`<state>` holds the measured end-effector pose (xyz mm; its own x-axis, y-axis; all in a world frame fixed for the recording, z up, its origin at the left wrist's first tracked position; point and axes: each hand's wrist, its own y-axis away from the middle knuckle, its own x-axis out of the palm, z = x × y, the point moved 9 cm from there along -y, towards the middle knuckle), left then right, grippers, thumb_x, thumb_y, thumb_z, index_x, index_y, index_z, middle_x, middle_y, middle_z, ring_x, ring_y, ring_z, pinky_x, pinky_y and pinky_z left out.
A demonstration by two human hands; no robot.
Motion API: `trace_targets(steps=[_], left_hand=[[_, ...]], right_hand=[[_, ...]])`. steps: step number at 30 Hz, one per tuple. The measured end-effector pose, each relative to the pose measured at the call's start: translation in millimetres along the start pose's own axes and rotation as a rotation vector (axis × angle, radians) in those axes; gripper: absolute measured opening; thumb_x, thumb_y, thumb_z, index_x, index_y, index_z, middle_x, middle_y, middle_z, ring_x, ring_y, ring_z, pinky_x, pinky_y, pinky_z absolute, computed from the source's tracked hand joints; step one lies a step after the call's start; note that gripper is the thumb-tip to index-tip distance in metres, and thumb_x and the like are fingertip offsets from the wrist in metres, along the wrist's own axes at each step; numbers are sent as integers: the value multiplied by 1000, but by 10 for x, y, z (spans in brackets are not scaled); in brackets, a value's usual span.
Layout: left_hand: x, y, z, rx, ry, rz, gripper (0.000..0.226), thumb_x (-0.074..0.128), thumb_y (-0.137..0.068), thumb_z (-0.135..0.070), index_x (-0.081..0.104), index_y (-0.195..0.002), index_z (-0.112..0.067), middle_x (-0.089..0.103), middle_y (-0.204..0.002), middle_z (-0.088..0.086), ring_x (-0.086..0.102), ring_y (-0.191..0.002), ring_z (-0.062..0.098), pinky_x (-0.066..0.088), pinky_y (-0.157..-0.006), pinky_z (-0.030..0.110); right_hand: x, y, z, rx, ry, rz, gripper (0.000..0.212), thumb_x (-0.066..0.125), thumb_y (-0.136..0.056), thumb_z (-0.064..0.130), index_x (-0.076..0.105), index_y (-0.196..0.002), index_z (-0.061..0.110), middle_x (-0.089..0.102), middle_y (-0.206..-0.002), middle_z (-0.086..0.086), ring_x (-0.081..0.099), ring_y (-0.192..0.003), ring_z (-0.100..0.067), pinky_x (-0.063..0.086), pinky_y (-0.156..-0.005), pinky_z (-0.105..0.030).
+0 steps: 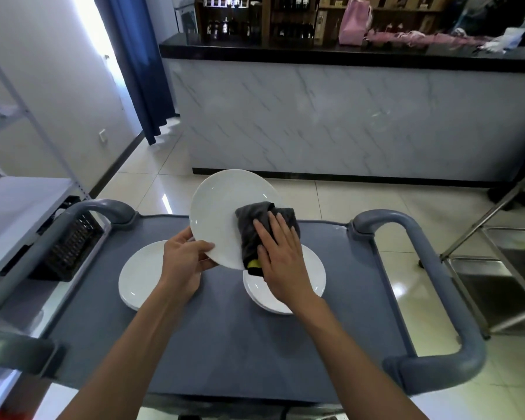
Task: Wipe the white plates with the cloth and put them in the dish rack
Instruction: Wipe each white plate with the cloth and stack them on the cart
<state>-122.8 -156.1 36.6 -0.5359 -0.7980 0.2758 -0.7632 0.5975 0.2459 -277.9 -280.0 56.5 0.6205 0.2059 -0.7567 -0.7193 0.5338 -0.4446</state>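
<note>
Now the left hand [185, 258] grips one white plate [222, 213] & the flat right hand [281, 259] rubs the cloth [256, 218] on it. Two plate piles [140, 277] wait; black rack [70, 247], far left, looks empty.

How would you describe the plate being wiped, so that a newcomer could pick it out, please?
Look at the grey cart. The wiped plate is tilted above it, gripped by the left hand, with a dark cloth on it; the other plates lie flat.
</note>
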Motion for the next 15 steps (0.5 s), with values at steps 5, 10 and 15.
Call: trace_targets(steps=[5,10,15], left_hand=[[108,57,-15,-20,-63,102,37,53,-82,17,71,-104,-6,76,-93,12,71,-76,31,59,-61,38],[252,80,-3,-38,-113,200,39,53,-81,18,71,-109,-3,75,-99,18,72,-79,33,60,-67,42],[313,72,-32,-28,-138,239,39,54,-79,19,73,-104,-3,74,-99,20,72,-81,36,60,-65,42]], right_hand=[[-287,-191,-265,13,26,-48,50,45,-105,13,37,-154,17,24,-165,-10,12,-155,-28,20,-123,-51],[-463,-417,-298,-29,104,-66,49,41,-105,15,39,-154,16,25,-164,-12,15,-154,-31,22,-123,-50],[-462,-571,-273,-51,167,-51,50,36,-106,19,34,-156,19,21,-166,-10,13,-155,-29,23,-122,-50]])
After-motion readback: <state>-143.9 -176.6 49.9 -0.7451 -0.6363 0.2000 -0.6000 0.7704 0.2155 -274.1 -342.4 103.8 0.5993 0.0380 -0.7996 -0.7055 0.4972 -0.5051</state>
